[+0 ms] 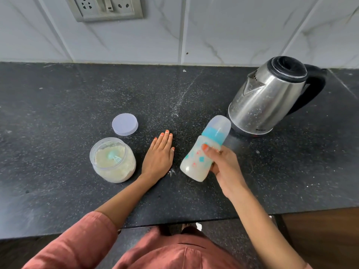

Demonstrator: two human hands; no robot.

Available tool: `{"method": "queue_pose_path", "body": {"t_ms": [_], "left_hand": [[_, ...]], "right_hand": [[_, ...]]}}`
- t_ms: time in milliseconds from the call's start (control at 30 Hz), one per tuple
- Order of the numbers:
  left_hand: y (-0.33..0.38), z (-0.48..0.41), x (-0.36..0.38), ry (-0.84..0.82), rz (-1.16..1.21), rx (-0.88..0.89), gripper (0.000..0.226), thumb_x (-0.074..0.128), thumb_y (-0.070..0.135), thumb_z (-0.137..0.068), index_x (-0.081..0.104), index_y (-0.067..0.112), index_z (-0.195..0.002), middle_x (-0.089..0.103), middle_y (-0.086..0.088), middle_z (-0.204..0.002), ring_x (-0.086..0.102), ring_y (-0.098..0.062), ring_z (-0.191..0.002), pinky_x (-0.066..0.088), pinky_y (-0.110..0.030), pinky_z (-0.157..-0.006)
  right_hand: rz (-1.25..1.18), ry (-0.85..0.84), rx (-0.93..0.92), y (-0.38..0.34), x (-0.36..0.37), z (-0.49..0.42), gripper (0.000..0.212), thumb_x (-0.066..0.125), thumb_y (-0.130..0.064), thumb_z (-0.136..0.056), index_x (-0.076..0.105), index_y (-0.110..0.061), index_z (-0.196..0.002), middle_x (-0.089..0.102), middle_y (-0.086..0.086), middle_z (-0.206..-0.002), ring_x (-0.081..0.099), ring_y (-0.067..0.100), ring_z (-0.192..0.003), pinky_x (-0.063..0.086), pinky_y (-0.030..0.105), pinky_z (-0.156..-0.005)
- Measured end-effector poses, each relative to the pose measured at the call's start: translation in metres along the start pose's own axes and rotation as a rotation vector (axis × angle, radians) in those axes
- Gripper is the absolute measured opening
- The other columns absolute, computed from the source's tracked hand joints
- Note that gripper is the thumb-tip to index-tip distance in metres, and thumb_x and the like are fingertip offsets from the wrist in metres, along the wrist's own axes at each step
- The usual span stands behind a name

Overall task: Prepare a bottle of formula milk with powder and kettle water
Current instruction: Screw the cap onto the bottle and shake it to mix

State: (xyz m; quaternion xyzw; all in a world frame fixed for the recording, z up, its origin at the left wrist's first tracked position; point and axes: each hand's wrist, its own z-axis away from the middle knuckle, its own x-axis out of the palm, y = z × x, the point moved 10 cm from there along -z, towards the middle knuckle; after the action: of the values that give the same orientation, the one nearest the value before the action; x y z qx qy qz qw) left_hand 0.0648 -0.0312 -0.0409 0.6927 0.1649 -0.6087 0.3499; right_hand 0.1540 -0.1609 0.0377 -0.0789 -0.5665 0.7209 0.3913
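Gripping the bottle (194,162), the right hand (223,166) wraps its body from the right side, with the thumb lying across the printed front and the other fingers curled round behind. The bottle is tilted: its capped top leans away toward the kettle (272,98), and its rounded base points down toward the front edge of the bench (58,94). Whether the base touches the bench cannot be told. The bottle holds pale, milky liquid and has a blue collar under a cloudy translucent cap.

The left hand (159,154) lies flat, palm down on the bench with its fingers straight and together, holding nothing. It sits between the bottle on its right and the open jar (112,167) of powder on its left, near both and touching neither. A blue scoop (112,156) rests in the powder inside the jar. The jar's lid (125,124) lies on the bench just behind the jar, toward the back edge.

The steel kettle, with its black lid and handle, stands on its base toward the back right of the bench, close beyond the bottle's cap. Pale specks are scattered over the dark bench around the hands. A socket plate (104,8) is fixed to the tiled wall above the back edge.
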Motion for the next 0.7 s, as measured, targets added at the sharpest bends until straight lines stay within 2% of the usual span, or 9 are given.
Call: {"method": "queue_pose_path", "body": {"t_ms": [67,167,200,267,400,467,567,600,700], "left_hand": [[0.0,0.0,0.0,0.004,-0.005,0.001,0.051,0.017,0.031,-0.102,0.009,0.012,-0.148,0.005,-0.003,-0.157,0.003,-0.016,-0.145,-0.003,-0.027,-0.115],[0.001,0.001,-0.001,0.012,-0.018,0.014,0.058,0.008,0.036,-0.096,0.01,0.011,-0.147,0.007,-0.004,-0.157,0.005,-0.017,-0.145,-0.004,-0.026,-0.114],[0.001,0.001,-0.001,0.012,-0.019,0.017,0.06,0.006,0.037,-0.094,0.011,0.011,-0.147,0.008,-0.004,-0.157,0.006,-0.017,-0.145,-0.004,-0.026,-0.113],[0.001,0.001,-0.001,0.02,-0.025,0.016,0.058,0.006,0.037,-0.096,0.012,0.011,-0.147,0.009,-0.004,-0.157,0.007,-0.017,-0.145,-0.004,-0.026,-0.113],[-0.001,0.0,0.0,0.009,-0.004,-0.001,0.051,0.019,0.031,-0.102,0.008,0.012,-0.148,0.004,-0.002,-0.157,0.002,-0.016,-0.145,-0.007,-0.025,-0.113],[0.0,0.0,-0.001,0.012,0.003,0.004,0.051,0.02,0.03,-0.102,0.008,0.012,-0.148,0.004,-0.002,-0.157,0.002,-0.016,-0.145,-0.006,-0.026,-0.114],[0.001,0.001,-0.001,0.025,-0.002,0.014,0.05,0.019,0.03,-0.102,0.011,0.01,-0.147,0.007,-0.004,-0.157,0.005,-0.017,-0.145,-0.003,-0.028,-0.115],[0.001,0.001,-0.001,0.026,-0.007,0.016,0.05,0.017,0.031,-0.102,0.011,0.01,-0.147,0.008,-0.004,-0.157,0.005,-0.017,-0.145,-0.003,-0.028,-0.115],[0.001,0.0,0.0,0.012,-0.014,0.016,0.057,0.007,0.037,-0.097,0.011,0.01,-0.147,0.007,-0.004,-0.157,0.005,-0.017,-0.145,-0.003,-0.027,-0.114]], "right_hand": [[-0.014,0.041,-0.04,-0.008,-0.007,-0.003,0.028,0.067,-0.023,-0.063,0.064,-0.015,-0.09,0.072,-0.006,-0.079,0.066,0.009,-0.08,0.055,0.028,-0.074],[-0.391,0.189,-0.119,-0.022,-0.024,-0.013,0.018,0.057,-0.017,-0.084,0.06,-0.016,-0.101,0.069,-0.004,-0.092,0.066,0.006,-0.082,0.056,0.024,-0.071],[-0.438,0.215,-0.137,-0.023,-0.026,-0.014,0.018,0.055,-0.017,-0.087,0.058,-0.017,-0.105,0.067,-0.003,-0.096,0.066,0.006,-0.085,0.057,0.024,-0.071],[-0.327,0.17,-0.127,-0.02,-0.018,-0.011,0.018,0.057,-0.015,-0.084,0.058,-0.017,-0.102,0.067,-0.002,-0.094,0.066,0.006,-0.082,0.056,0.025,-0.072],[0.097,-0.025,-0.052,-0.009,0.005,0.004,0.029,0.067,-0.019,-0.059,0.064,-0.015,-0.088,0.072,-0.006,-0.077,0.065,0.008,-0.077,0.054,0.025,-0.073],[0.01,0.031,-0.098,-0.018,-0.002,0.0,0.027,0.066,-0.019,-0.062,0.063,-0.016,-0.088,0.071,-0.007,-0.076,0.066,0.006,-0.075,0.054,0.026,-0.073],[-0.378,0.195,-0.157,-0.027,-0.019,-0.01,0.016,0.058,-0.015,-0.082,0.06,-0.017,-0.097,0.069,-0.007,-0.085,0.067,0.003,-0.077,0.057,0.023,-0.068],[-0.415,0.217,-0.172,-0.026,-0.02,-0.011,0.014,0.056,-0.014,-0.085,0.059,-0.018,-0.099,0.069,-0.007,-0.087,0.067,0.002,-0.077,0.056,0.022,-0.067],[-0.141,0.109,-0.111,-0.011,0.0,-0.004,0.023,0.066,-0.019,-0.071,0.062,-0.016,-0.093,0.07,-0.006,-0.083,0.066,0.007,-0.079,0.056,0.024,-0.069]]}}
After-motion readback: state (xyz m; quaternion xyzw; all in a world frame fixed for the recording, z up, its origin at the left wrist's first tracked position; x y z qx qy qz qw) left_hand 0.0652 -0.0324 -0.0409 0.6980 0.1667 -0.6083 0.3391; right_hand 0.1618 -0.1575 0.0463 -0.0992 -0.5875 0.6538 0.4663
